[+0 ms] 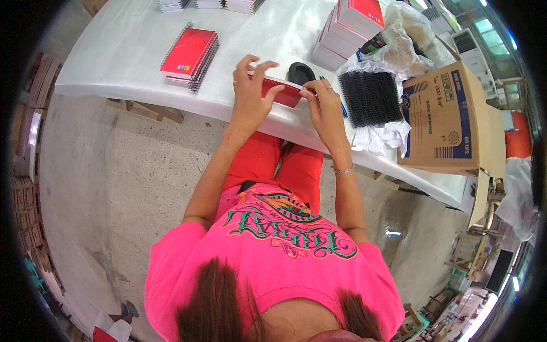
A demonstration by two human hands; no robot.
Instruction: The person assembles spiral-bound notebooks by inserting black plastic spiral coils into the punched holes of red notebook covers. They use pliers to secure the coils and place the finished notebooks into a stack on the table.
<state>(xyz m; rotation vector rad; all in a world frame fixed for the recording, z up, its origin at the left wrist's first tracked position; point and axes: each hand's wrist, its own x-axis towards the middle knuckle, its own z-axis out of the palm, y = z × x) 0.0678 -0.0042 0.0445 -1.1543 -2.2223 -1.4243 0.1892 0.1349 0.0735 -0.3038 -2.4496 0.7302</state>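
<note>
A small red-covered notebook [288, 97] is at the table's near edge, a row of punched holes along its upper edge. My left hand [250, 94] is at its left end, thumb against the cover and the index and middle fingers raised and curved behind. My right hand [325, 108] pinches the right end of the punched edge between thumb and fingers; any wire there is too small to make out. A black round dish-like object [301, 73] lies just beyond the notebook. Right of my right hand, a bundle of black spiral coils [370, 98] rests on white wrapping.
Red notebooks with black spirals [191, 54] lie stacked at left on the white-covered table [119, 51]. A tall stack of red-covered pads [347, 31] stands at the far right, beside clear plastic bags [407, 28]. An open cardboard box [441, 119] occupies the right end.
</note>
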